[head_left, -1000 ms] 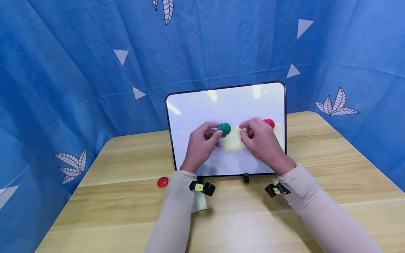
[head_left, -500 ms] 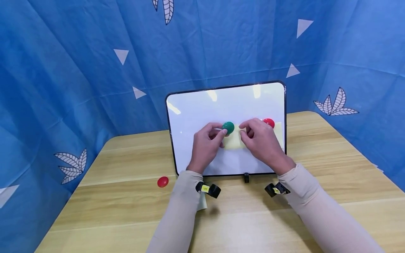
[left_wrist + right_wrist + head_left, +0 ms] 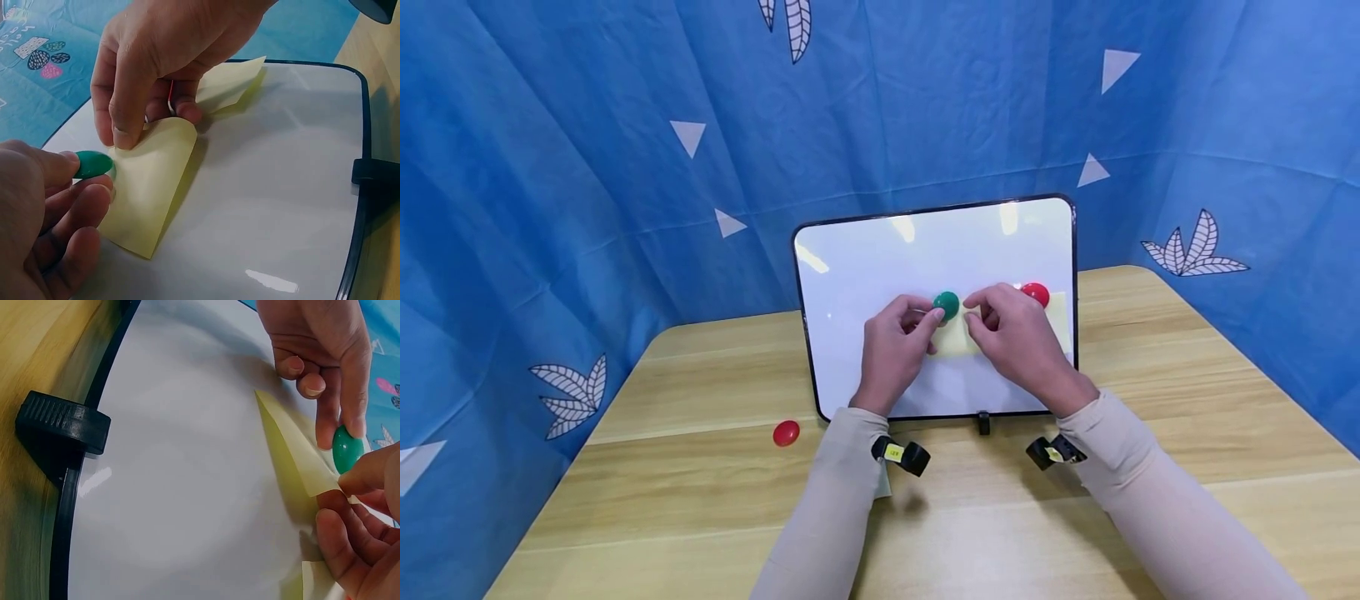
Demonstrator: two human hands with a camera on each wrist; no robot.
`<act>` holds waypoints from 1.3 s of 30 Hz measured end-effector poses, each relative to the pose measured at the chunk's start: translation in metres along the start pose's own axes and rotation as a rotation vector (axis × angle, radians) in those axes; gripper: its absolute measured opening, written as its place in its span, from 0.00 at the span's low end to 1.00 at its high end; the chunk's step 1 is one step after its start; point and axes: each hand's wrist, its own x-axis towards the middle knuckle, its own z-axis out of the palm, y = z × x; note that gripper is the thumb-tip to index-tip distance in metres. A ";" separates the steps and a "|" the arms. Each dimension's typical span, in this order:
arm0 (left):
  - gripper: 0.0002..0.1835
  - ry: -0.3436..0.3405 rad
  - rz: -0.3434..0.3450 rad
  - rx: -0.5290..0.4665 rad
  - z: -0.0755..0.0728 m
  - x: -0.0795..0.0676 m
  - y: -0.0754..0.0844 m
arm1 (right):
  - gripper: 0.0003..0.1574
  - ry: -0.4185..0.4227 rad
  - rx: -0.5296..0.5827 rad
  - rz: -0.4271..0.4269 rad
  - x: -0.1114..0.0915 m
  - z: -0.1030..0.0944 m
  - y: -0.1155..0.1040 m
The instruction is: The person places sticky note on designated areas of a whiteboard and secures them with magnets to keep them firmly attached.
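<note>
My left hand (image 3: 891, 354) pinches a round green magnet (image 3: 946, 305) between thumb and fingers, in front of the whiteboard (image 3: 865, 258). The magnet (image 3: 94, 164) is close beside the top edge of a yellow sticky note (image 3: 150, 187) in the left wrist view. That note's top edge is pinched by my right hand (image 3: 1018, 342); the lower part bends away from the board. A second yellow note (image 3: 1058, 317) is on the board to the right, partly behind my right hand, with a red magnet (image 3: 1037, 294) at its top.
Another red magnet (image 3: 786, 432) lies on the wooden table (image 3: 700, 475), left of the board. A pale paper (image 3: 883, 485) sticks out from under my left forearm. Black feet (image 3: 983, 422) support the board's lower edge, and a blue curtain (image 3: 925, 100) hangs behind.
My left hand has moved right with the green magnet, closer to my right hand and over the yellow note. The right hand has stayed nearly still.
</note>
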 end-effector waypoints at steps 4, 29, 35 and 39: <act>0.09 0.006 0.004 0.013 0.001 -0.001 0.000 | 0.13 0.005 -0.003 -0.001 -0.001 0.000 -0.001; 0.09 -0.001 -0.024 0.163 -0.004 -0.002 0.001 | 0.13 0.011 -0.025 0.006 -0.002 -0.001 -0.004; 0.09 -0.003 -0.037 0.195 -0.006 -0.002 0.002 | 0.13 -0.011 -0.034 0.024 -0.003 0.000 -0.004; 0.09 0.000 -0.039 0.221 -0.005 -0.002 0.002 | 0.12 -0.017 -0.041 0.031 -0.003 0.001 -0.004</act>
